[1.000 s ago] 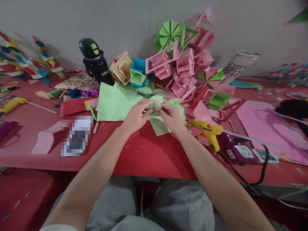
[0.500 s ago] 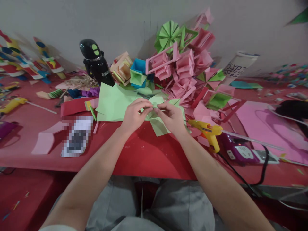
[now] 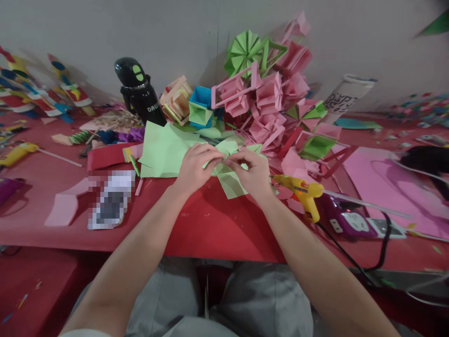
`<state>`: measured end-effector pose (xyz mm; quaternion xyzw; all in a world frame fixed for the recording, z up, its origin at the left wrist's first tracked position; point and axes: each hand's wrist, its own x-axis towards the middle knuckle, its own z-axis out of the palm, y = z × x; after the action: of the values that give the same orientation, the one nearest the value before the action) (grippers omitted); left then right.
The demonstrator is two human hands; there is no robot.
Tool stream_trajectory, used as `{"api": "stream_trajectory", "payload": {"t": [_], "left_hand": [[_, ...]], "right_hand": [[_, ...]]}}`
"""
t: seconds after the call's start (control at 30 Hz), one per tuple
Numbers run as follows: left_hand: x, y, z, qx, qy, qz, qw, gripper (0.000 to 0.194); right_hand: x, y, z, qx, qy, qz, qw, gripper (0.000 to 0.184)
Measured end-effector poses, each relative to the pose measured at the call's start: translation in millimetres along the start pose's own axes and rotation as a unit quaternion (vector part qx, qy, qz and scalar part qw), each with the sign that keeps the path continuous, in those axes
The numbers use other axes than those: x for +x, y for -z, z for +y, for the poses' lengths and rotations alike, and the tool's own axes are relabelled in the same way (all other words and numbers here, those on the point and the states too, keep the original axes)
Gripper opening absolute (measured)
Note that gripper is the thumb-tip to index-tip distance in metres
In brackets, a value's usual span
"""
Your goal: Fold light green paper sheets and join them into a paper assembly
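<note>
Thumb and fingers of my left hand (image 3: 199, 164) pinch a small piece of light green paper (image 3: 226, 157), mostly covered by the fingertips. From the other side my right hand (image 3: 253, 169) pinches the same piece, its fingertips almost touching the left ones. Below and behind the hands lies a green paper square (image 3: 232, 185), partly hidden. Larger light green sheets (image 3: 168, 147) spread out behind my left hand. To the right of my right hand a yellow glue gun (image 3: 303, 189) rests with its nozzle toward the wrist.
Pink folded paper lanterns (image 3: 269, 92) pile up at the back. A black bottle (image 3: 142, 93) stands back left, near a blue paper box (image 3: 200, 98). A phone (image 3: 112, 199) lies left; a purple power strip (image 3: 351, 220) with a black cable sits right. The red table (image 3: 224, 229) ends before my lap.
Both hands stay in nearly the same place. My right fingers have shifted slightly, with a wider gap between thumb and forefinger, and less of the small green piece shows.
</note>
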<state>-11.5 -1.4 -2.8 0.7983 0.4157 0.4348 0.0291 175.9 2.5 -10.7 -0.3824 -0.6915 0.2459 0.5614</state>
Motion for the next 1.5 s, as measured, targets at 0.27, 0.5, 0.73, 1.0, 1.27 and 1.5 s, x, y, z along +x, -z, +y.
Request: {"api": "stream_trajectory", "payload": {"t": [0.27,0.5,0.73,1.0,1.27,1.5], "left_hand": [[0.4,2.8,-0.5,0.01,-0.013,-0.028,0.999,0.015],[-0.9,0.1,0.7,0.038,0.002,-0.031,0.999,0.016],[2.6,10.1,-6.7,-0.025,0.002,0.008,1.0,0.007],[1.5,2.7,-2.3,-0.107,0.056,0.019,0.993,0.004],[2.2,4.2,2.5,-0.189,0.112,0.013,0.975,0.004],[4.1,6.2,7.8,-0.22,0.163,0.014,0.962,0.005]], "right_hand": [[-2.1,-1.2,-0.5,-0.012,0.002,-0.003,1.0,0.006],[-1.6,-1.3,0.6,-0.025,0.058,-0.054,0.997,0.005],[0.7,3.1,-4.0,-0.035,0.056,-0.01,0.998,0.008],[-0.8,2.6,-8.1,-0.05,0.073,-0.007,0.996,0.01],[-0.5,4.4,-9.5,-0.061,0.097,-0.006,0.993,0.011],[-0.6,4.5,-7.5,-0.062,0.104,-0.006,0.993,0.009]]}}
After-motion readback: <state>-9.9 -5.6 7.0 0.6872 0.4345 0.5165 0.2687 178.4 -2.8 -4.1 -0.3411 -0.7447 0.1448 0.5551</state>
